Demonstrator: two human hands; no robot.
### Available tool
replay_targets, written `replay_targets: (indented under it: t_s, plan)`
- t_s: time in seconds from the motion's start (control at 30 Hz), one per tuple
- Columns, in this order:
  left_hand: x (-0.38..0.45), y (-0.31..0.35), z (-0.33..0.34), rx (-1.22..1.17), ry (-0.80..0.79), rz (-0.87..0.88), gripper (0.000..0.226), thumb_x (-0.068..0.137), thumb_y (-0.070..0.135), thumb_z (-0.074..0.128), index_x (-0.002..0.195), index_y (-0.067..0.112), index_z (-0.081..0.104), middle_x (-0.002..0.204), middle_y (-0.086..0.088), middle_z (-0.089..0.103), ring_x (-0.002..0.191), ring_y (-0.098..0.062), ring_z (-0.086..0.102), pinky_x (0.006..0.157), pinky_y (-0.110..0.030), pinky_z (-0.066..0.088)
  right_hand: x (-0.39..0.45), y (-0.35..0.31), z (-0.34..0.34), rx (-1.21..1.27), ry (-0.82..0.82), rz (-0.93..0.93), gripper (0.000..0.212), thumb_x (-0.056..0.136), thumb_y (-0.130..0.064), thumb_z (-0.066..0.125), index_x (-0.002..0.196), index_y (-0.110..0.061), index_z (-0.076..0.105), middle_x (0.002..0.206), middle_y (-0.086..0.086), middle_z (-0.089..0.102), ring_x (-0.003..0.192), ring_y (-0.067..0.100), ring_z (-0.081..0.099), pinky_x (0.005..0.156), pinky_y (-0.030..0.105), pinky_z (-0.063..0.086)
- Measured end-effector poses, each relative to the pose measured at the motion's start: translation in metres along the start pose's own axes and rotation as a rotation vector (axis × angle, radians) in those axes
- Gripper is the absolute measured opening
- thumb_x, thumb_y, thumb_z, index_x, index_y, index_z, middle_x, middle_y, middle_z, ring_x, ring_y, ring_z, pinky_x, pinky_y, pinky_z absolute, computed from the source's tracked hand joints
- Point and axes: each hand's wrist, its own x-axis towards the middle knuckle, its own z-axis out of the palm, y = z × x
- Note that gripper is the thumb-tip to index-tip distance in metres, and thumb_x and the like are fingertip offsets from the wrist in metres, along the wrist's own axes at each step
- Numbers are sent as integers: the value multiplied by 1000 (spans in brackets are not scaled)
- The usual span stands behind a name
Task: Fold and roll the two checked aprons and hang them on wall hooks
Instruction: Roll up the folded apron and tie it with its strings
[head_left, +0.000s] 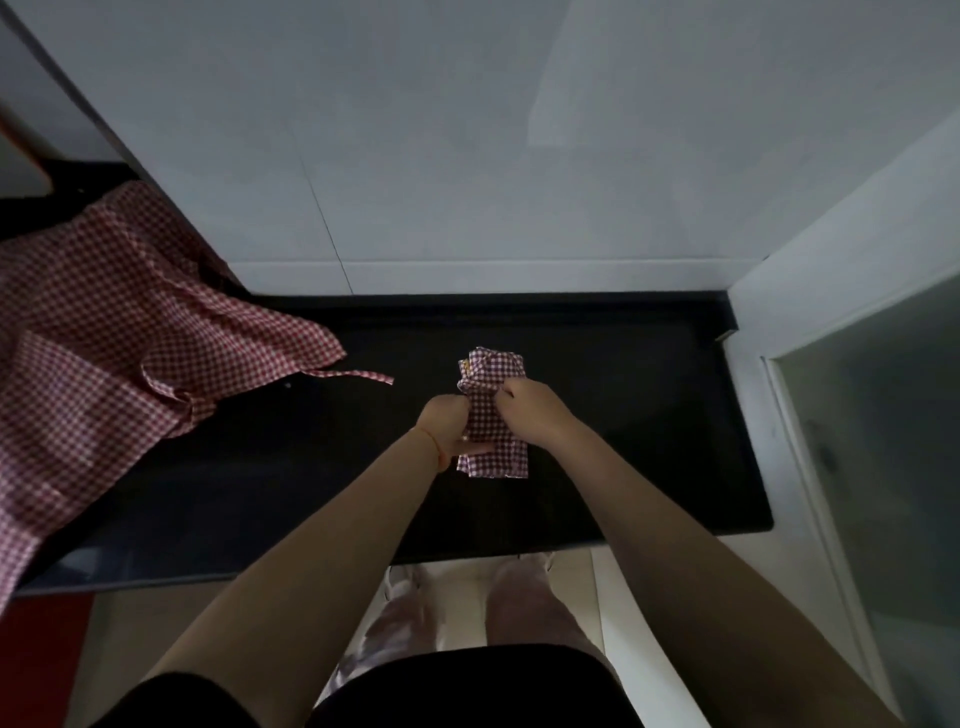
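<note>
A red-and-white checked apron (491, 415), folded into a narrow thick bundle, lies on the black counter (623, 441) in the middle of the view. My left hand (449, 421) grips its left side, thumb under the lower part. My right hand (530, 410) pinches the cloth on its right side near the middle. The second checked apron (119, 353) lies spread and rumpled over the counter's left end, one tie strap (363, 375) trailing to the right towards the bundle.
A pale tiled wall (467, 156) rises behind the counter; no hooks show. A white wall and a glass panel (883, 441) close off the right side. The counter's front edge runs just before my legs. A red surface (47, 654) shows at the lower left.
</note>
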Motion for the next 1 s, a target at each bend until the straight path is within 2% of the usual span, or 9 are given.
replay_targets:
  t_s: [0.1, 0.2, 0.37, 0.5, 0.6, 0.67, 0.73, 0.87, 1.0]
  plan:
    - [2, -3, 2, 366, 103, 156, 39, 96, 22, 49, 135, 18, 45, 113, -14, 65, 88, -25, 69, 69, -41, 61, 5, 8, -2, 0, -42, -6, 29, 100, -31, 42, 96, -14, 65, 93, 6, 65, 85, 21, 63, 80, 40, 53]
    - [-1, -1, 2, 576, 168, 438, 44, 96, 14, 49, 135, 31, 38, 97, -2, 66, 78, -13, 65, 62, -26, 51, 6, 9, -4, 0, -103, -34, 30, 99, -36, 43, 93, -18, 67, 92, 1, 66, 85, 17, 64, 81, 37, 54]
    - [-1, -7, -5, 660, 269, 603, 28, 96, 16, 56, 122, 22, 65, 110, 5, 68, 95, -6, 63, 81, -19, 48, 5, 9, -7, 171, -152, -16, 36, 99, -41, 43, 102, -14, 67, 97, 3, 66, 93, 19, 63, 87, 39, 50]
    - [2, -10, -11, 825, 390, 680, 19, 95, 19, 60, 109, 16, 72, 110, -1, 61, 88, -5, 54, 81, -18, 41, 3, 9, -6, 206, -107, -5, 29, 103, -35, 37, 116, -17, 56, 100, 1, 60, 92, 18, 60, 83, 37, 48]
    - [-5, -12, -9, 877, 345, 769, 14, 94, 17, 61, 99, 13, 73, 104, 3, 55, 80, -2, 50, 73, -13, 40, 4, 7, -4, 105, -94, -19, 23, 101, -20, 39, 118, -17, 55, 105, 3, 59, 93, 18, 60, 84, 37, 51]
    - [-6, -15, -6, 918, 253, 849, 13, 93, 17, 62, 97, 14, 74, 100, 2, 62, 84, -4, 54, 79, -20, 47, 6, 5, -2, 65, -107, -21, 23, 99, -16, 43, 119, -18, 54, 106, 3, 60, 92, 18, 61, 83, 36, 52]
    - [-6, -19, -3, 864, 211, 810, 13, 93, 21, 63, 98, 18, 74, 96, 5, 66, 86, -4, 58, 83, -24, 50, 6, 5, 1, 61, -109, -23, 24, 96, -14, 49, 119, -20, 51, 107, 2, 61, 93, 17, 61, 86, 37, 52]
    - [-6, -22, -2, 426, 212, 532, 11, 94, 20, 62, 98, 23, 72, 92, 11, 67, 87, -4, 63, 74, -17, 47, 2, 5, 4, 50, -57, -46, 22, 95, -15, 56, 116, -19, 53, 106, -1, 61, 96, 14, 61, 86, 32, 52]
    - [-6, -21, -3, 159, 162, 387, 8, 93, 23, 64, 92, 25, 71, 95, 5, 72, 92, -11, 67, 85, -32, 56, -1, -3, 10, -105, 20, -125, 17, 96, -21, 55, 110, -16, 62, 102, -1, 63, 94, 16, 61, 82, 29, 49]
